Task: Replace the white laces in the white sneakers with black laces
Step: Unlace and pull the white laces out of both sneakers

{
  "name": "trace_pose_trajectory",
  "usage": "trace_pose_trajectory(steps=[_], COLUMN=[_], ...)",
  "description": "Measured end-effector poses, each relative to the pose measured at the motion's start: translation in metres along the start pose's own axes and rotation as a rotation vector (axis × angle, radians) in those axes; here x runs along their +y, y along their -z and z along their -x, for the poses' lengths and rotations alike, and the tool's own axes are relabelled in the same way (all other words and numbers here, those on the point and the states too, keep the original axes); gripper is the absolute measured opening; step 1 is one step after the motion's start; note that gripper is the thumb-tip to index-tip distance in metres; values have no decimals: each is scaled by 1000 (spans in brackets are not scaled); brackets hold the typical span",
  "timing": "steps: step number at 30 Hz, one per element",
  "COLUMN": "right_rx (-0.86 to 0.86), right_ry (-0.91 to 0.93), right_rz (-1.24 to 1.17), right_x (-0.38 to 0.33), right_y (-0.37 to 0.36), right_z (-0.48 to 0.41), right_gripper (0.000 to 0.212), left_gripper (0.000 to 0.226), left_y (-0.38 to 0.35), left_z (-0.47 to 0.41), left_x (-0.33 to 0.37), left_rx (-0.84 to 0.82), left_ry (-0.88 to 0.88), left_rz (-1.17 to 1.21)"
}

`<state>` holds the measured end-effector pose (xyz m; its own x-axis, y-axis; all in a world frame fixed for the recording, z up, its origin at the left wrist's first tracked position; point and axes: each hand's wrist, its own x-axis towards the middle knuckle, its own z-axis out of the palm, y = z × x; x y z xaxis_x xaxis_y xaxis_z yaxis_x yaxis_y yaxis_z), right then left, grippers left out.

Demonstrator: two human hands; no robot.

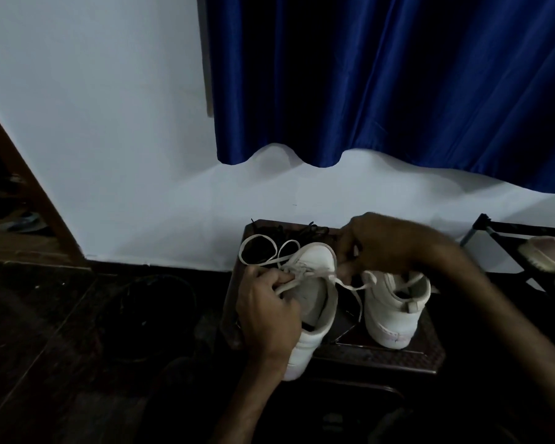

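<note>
**Fingers.** The fingers (282, 279) of your left hand (266, 312) are curled tight. They pinch the flat white lace (242, 253) where it leaves the eyelets of the near white sneaker (314, 302), at 9 o'clock on the worktop. The fingers (343, 262) of your right hand (385, 245) are also curled and pinch another run of the same lace beside that sneaker's toe cap, toward 12 o'clock. Neither hand is open.

**Step (judged).** You are unlacing the first sneaker. The lace is slack, with two loops lying past the toe toward 11 o'clock, but crossings are left at the eyelets. The second white sneaker (394, 312), at 3 o'clock, looks not yet unlaced, and a white strand drapes across its mouth. The thin black laces (316, 229) lie in a dark tangle at 12 o'clock on the far edge of the dark brown patterned worktop (382, 357), untouched.

**Next move (judged).**
- Draw the strand out eyelet by eyelet.
- Steady the shoe with one hand.
- Pull along the lace rather than upward. The near sneaker's heel appears to overhang the worktop's edge at 6 o'clock, so it could tip.

**Containers.**
- No box or tray is in view.
- The near sneaker's mouth shows nothing inside.
- The second sneaker's mouth shows only its draped strand.
- A black metal rack (500, 225), off the worktop at 3 o'clock, carries a pale shoe (548, 256).
</note>
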<state>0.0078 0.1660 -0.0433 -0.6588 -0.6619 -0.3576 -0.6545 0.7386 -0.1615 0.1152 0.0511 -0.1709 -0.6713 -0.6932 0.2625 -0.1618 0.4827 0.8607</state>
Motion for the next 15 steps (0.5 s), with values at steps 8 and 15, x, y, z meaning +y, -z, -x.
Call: trace_pose_trajectory(steps=[8,15], right_rx=[69,149], right_ry=[-18,-23], right_rz=[98,97], right_x=[-22,-18], right_y=[-30,-32], right_z=[-33,-22], right_gripper=[29,14], left_gripper=[20,25], left_y=[-2,0], left_z=[0,1], left_x=[0,2], left_rx=[6,11], left_ry=[-11,-21], left_rz=[9,2])
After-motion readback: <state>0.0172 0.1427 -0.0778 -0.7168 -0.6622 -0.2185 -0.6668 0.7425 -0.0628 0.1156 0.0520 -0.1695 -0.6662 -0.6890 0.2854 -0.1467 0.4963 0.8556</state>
